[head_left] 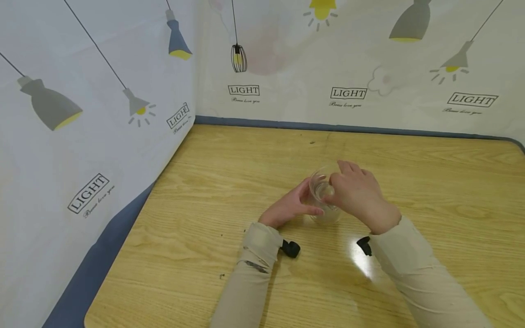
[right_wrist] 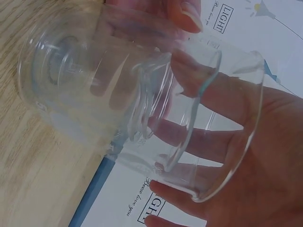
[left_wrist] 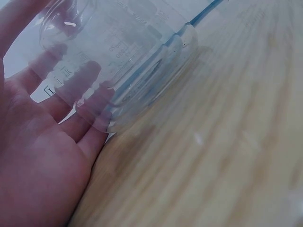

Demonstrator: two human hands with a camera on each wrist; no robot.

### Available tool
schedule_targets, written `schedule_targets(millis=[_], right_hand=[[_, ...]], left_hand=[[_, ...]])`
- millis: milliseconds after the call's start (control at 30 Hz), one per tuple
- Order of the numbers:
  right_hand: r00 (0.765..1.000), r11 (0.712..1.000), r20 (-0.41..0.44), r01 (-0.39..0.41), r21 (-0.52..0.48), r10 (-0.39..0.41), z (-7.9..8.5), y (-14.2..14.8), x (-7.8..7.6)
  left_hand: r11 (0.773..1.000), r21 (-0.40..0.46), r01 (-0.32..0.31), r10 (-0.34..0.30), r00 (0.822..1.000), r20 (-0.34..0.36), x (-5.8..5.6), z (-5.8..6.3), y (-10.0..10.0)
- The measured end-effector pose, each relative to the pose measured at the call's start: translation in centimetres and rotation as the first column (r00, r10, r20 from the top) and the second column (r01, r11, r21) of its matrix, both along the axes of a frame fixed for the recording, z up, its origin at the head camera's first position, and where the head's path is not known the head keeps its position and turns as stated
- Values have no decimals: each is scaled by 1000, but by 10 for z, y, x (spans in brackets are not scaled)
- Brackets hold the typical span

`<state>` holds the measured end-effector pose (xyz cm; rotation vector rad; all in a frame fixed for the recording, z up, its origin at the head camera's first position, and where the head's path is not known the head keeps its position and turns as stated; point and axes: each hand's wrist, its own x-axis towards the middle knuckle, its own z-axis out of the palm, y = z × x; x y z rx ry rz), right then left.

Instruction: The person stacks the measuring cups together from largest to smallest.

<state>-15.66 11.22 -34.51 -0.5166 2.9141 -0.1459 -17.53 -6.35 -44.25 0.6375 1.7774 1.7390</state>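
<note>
A large clear glass beaker stands on the table, its faint printed marks visible in the left wrist view. Nested in it is a smaller clear beaker, whose rim lies below the large beaker's mouth. My left hand holds the large beaker from the left, thumb on the near side and fingers round the far side. From above on the right, my right hand reaches over the mouth and pinches the smaller beaker near its rim. Some of its fingers show through the glass.
The wood-grain table has rounded corners. A white cloth printed with lamps rises behind it and along the left side. Black wrist-worn devices stick out from both beige sleeves, close over the tabletop.
</note>
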Motion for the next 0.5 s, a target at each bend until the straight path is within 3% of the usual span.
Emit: schedule_targets(millis=[500], right_hand=[[996, 1000, -86, 6, 17, -4, 0, -1, 5]], left_hand=[[1000, 18, 5, -6, 1000, 4, -1, -1, 1]])
